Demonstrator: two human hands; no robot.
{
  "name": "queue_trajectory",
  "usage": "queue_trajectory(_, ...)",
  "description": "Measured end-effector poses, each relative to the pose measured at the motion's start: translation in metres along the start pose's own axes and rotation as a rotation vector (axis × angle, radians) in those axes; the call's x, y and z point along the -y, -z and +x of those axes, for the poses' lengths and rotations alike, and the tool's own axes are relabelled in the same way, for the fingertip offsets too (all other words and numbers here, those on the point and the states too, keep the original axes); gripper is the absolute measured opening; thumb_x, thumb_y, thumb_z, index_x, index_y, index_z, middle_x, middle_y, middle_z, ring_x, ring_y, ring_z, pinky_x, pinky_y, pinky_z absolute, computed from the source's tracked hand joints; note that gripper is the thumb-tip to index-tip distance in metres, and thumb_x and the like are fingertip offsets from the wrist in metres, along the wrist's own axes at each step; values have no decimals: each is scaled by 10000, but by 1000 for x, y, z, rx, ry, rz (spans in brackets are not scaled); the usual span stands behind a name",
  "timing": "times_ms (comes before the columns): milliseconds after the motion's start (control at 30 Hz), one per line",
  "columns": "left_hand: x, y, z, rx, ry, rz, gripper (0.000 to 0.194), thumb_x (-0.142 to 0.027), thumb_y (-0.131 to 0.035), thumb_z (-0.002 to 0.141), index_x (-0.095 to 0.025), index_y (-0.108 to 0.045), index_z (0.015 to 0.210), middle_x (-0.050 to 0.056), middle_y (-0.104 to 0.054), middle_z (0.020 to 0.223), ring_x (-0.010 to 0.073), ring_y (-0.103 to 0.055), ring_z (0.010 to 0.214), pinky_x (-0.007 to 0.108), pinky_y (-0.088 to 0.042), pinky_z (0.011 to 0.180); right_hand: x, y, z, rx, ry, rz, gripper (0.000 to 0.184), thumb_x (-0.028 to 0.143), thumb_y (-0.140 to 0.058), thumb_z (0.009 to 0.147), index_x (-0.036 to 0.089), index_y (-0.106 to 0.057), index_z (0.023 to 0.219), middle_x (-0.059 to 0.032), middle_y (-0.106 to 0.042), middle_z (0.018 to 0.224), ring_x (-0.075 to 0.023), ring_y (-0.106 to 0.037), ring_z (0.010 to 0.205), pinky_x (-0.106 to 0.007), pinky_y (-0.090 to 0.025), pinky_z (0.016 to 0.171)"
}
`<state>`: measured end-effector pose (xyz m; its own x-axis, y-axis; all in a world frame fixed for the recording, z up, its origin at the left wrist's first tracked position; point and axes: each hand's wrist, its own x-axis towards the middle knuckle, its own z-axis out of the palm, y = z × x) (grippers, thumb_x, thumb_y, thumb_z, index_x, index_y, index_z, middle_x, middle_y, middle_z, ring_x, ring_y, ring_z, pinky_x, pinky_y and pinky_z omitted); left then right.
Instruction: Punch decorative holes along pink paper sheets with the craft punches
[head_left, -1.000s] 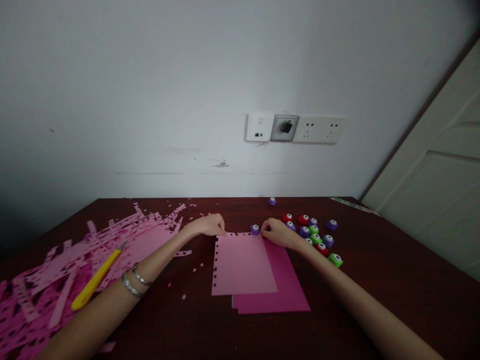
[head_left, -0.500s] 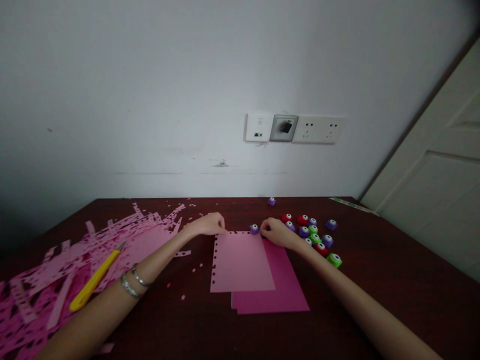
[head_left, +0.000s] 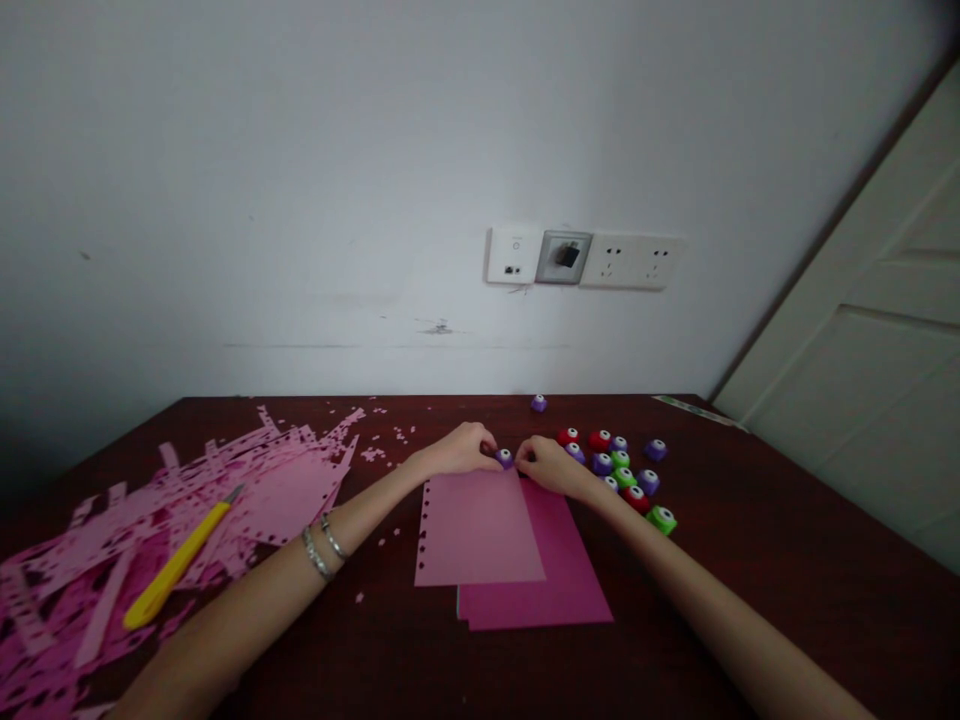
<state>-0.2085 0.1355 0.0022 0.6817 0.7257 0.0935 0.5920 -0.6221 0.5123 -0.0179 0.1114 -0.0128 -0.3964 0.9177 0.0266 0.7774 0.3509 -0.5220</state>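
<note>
A light pink sheet of paper (head_left: 480,530) lies in front of me, with small shapes punched along its left edge. At its top edge sits a small purple craft punch (head_left: 504,459) with a white top. My left hand (head_left: 465,448) is closed, its thumb and fingertips at the punch's left side. On the other side, my right hand (head_left: 553,466) pinches at the sheet's top right corner, just beside the punch. Darker magenta sheets (head_left: 547,606) lie under the light pink one. The fingers partly hide the sheet's top edge.
Several purple, red and green punches (head_left: 624,478) stand right of the paper; one purple punch (head_left: 538,402) is farther back. Punched pink strips (head_left: 202,500) cover the table's left side, with a yellow craft knife (head_left: 176,565) on top. Paper bits (head_left: 373,454) are scattered about. A wall rises behind.
My left hand has moved right along the sheet's top edge to the purple punch. My right hand stays at the top right corner. The view has shifted slightly.
</note>
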Motion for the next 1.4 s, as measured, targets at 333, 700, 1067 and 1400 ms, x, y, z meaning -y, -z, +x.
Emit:
queue_trajectory(333,5,-6,1,12,-48,-43,228,-321,-596,731,-122,-680,801,26,-629,696,116,-520,635,226,-348,574,-3,-2,1,-14,-8,-8,205,135,-448,669,126,-641,601,-43,-631,598,-132,-565,579,-201,-345,514)
queue_trajectory(700,5,-3,2,29,-31,-56,275,-341,-624,694,-137,-691,865,34,-645,735,134,-530,672,234,-371,598,-3,-2,2,-18,-15,4,202,140,-442,675,134,-620,580,-48,-641,612,-132,-568,582,-201,-355,526)
queue_trajectory(1067,4,8,-2,96,-58,-68,363,-384,-625,696,-124,-669,945,35,-625,745,123,-510,645,228,-361,577,3,3,-1,-24,-15,0,185,133,-455,694,139,-634,649,-55,-660,678,-140,-579,628,-209,-368,554)
queue_trajectory(1400,2,53,-13,28,186,-253,322,-434,-570,731,-128,-667,740,37,-604,655,95,-472,543,233,-339,517,20,40,-2,115,-160,184,366,443,-461,813,145,-547,620,-5,-525,502,-77,-431,378,-197,-320,368)
